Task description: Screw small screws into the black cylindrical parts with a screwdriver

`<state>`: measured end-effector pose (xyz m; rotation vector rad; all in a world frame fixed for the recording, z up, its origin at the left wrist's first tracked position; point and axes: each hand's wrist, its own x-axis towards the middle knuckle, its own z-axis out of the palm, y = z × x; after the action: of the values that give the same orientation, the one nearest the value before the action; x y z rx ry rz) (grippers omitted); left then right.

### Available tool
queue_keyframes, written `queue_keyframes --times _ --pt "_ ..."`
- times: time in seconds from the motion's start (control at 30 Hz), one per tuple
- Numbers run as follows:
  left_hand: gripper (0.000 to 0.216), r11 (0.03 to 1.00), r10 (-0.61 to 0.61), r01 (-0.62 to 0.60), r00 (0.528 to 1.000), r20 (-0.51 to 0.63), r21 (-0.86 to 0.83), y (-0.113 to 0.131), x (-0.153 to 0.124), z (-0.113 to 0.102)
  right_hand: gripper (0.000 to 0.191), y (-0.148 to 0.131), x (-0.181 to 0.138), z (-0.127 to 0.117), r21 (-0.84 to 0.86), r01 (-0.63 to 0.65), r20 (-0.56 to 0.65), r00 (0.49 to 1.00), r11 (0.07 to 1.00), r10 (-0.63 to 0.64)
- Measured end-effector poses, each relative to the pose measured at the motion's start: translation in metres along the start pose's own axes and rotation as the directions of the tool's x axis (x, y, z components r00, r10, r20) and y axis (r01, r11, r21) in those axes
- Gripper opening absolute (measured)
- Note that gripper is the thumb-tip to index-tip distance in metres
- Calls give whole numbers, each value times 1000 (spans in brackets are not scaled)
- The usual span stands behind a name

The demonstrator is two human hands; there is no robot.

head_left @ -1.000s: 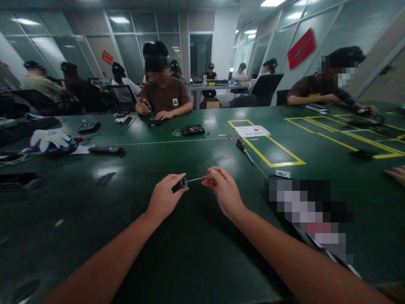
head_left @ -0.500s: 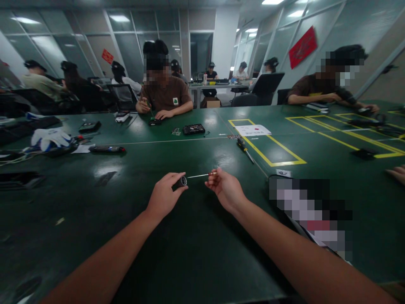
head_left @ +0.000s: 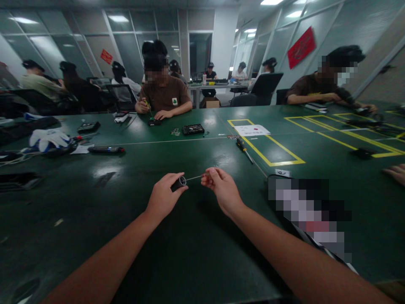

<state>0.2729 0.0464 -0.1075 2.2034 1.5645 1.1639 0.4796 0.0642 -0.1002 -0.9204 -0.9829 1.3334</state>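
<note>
Over the green table, my left hand (head_left: 164,190) grips a short black cylinder (head_left: 179,182) between thumb and fingers, its round open end facing right. My right hand (head_left: 223,185) pinches a thin screwdriver (head_left: 193,177), its slim metal shaft pointing left; the fingers hide most of its handle. The shaft's tip meets the rim or mouth of the cylinder, though I cannot tell how far inside it reaches. Beyond my right hand, a larger black and yellow screwdriver (head_left: 245,150) lies on the table.
White gloves (head_left: 49,139) and a dark pen-shaped tool (head_left: 106,150) lie on the left. A black device (head_left: 193,129) and a paper sheet (head_left: 252,130) are farther back. Right of my forearm is a blurred-out item (head_left: 308,213). A co-worker (head_left: 164,95) sits opposite with a tool.
My right hand has shifted a little left with the screwdriver, bringing the shaft closer to the cylinder. Less of the shaft and its red handle shows. My left hand has stayed nearly still.
</note>
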Motion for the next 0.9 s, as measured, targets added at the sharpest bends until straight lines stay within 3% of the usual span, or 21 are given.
queue_keyframes --times 0.2,0.4,0.53,0.67,0.77,0.9 --pt "43 1000 -14 14 1000 -2 8 -2 0 -2 29 -6 -5 1 67 -41 81 996 997 35" --pt "44 1000 -1 1 1000 1 12 0 0 -1 22 -2 -4 1 141 -95 2 995 985 96" --pt "43 1000 13 -13 1000 -8 9 2 0 -1 19 5 0 -3 205 -199 32 980 958 197" --pt "42 999 38 -38 999 1 28 0 1 -1 25 4 9 -9 302 -367 74 929 880 362" --pt "41 999 23 -24 999 32 46 0 1 -2 25 1 13 -13 337 -297 34 952 893 304" --pt "42 998 12 -14 1000 24 57 1 1 -2 22 -1 11 -12 197 -166 -28 984 966 175"
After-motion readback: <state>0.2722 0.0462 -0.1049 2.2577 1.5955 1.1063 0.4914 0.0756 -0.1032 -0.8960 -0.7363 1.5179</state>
